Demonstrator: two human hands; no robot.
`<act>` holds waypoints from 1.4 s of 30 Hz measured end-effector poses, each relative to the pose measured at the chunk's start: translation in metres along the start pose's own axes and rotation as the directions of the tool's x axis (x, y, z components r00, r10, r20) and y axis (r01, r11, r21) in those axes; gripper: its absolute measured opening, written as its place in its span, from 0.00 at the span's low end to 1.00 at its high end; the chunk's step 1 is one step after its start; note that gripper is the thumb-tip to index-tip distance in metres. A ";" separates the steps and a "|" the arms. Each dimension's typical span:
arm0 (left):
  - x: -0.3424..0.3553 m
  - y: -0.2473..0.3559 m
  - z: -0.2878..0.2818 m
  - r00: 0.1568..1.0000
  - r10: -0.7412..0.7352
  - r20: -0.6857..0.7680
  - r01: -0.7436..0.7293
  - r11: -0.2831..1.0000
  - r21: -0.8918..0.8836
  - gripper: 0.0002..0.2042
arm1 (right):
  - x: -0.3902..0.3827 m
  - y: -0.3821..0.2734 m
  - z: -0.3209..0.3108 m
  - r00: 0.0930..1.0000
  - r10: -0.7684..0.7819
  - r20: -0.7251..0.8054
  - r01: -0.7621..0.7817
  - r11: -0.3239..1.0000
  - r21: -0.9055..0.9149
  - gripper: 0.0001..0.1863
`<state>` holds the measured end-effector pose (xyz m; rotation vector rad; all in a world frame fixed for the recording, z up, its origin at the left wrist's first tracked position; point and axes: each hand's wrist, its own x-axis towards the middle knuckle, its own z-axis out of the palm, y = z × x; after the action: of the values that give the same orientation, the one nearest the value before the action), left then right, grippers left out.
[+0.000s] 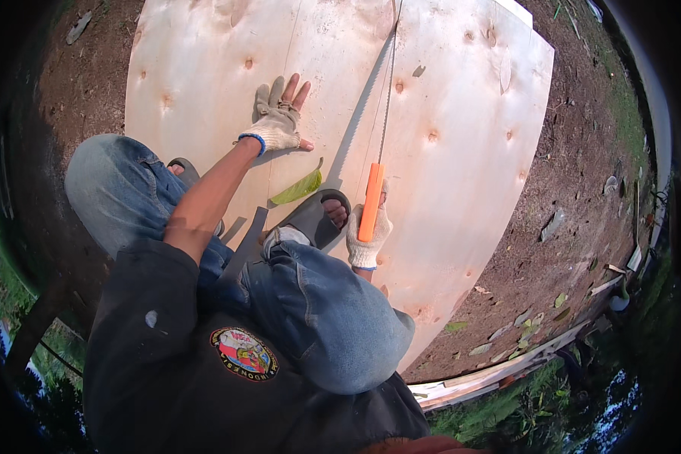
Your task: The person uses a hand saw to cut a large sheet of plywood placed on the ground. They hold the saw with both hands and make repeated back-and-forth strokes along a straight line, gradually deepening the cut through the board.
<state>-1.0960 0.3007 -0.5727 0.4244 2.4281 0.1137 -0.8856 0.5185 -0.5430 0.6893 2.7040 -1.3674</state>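
The right hand (380,225), in a pale work glove, is closed around the orange handle of the saw (371,203). From this handle, the long blade goes away from the person, and its far end seems to sit in a dark slit in the wooden board (454,174). The left hand (278,122), also gloved, is open and lies flat on the board with fingers spread, to the left of the blade. Nearer to the body, a green leaf (299,187) and a dark sandal (310,222) are on the same board, which lies over the brown soil (518,280). I judge that the cutting is under way; the next stroke probably calls for a straight pull, while the left hand presses the board steady
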 end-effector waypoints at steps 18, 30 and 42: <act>-0.001 0.001 -0.005 0.995 -0.055 0.089 0.049 0.997 0.061 0.71 | 0.010 -0.026 -0.002 0.999 -0.024 -0.037 0.027 0.997 0.077 0.37; -0.002 0.001 -0.012 0.994 -0.034 0.101 0.033 0.999 0.009 0.71 | 0.036 -0.032 0.009 0.998 -0.057 0.020 0.058 0.998 -0.017 0.36; 0.002 0.006 -0.012 0.989 -0.054 0.141 0.044 0.997 0.068 0.71 | 0.045 -0.030 0.009 1.000 -0.027 -0.005 0.027 0.999 0.035 0.34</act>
<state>-1.1035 0.3072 -0.5638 0.3881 2.3044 -0.0169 -0.9399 0.5133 -0.5357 0.6607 2.7087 -1.4247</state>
